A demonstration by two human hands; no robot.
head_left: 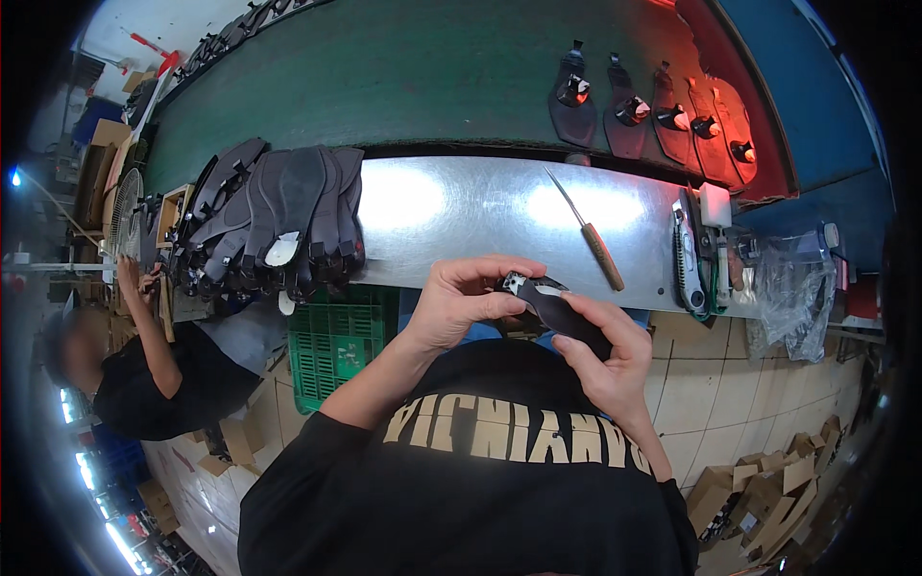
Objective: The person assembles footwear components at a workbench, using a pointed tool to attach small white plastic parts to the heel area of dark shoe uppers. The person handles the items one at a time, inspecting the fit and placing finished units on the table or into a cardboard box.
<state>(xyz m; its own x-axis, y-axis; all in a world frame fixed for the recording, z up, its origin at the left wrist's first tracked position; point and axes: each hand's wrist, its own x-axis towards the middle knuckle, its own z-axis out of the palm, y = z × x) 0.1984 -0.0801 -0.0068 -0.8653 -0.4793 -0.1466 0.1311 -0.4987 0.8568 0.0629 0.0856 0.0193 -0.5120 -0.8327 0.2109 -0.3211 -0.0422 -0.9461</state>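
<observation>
Close in front of my chest, above the near edge of the steel bench (461,211), both hands grip a dark sandal insole (555,311). My left hand (461,302) pinches its end, where a small pale patch shows, between thumb and fingers. My right hand (610,355) is closed around the other end, thumb towards me, hiding part of the piece. Farther right on the bench lies an awl (601,257) with a wooden handle, its thin point facing away to the left. A pile of dark sandal insoles (288,197) with straps fills the bench's left end.
Behind the bench runs a green conveyor belt (384,82), with several sandal insoles (629,113) under red light. A utility knife (687,254) and clear plastic bag (799,288) lie right. Below are a green crate (327,350) and cardboard boxes (768,494). A co-worker (182,374) works at left.
</observation>
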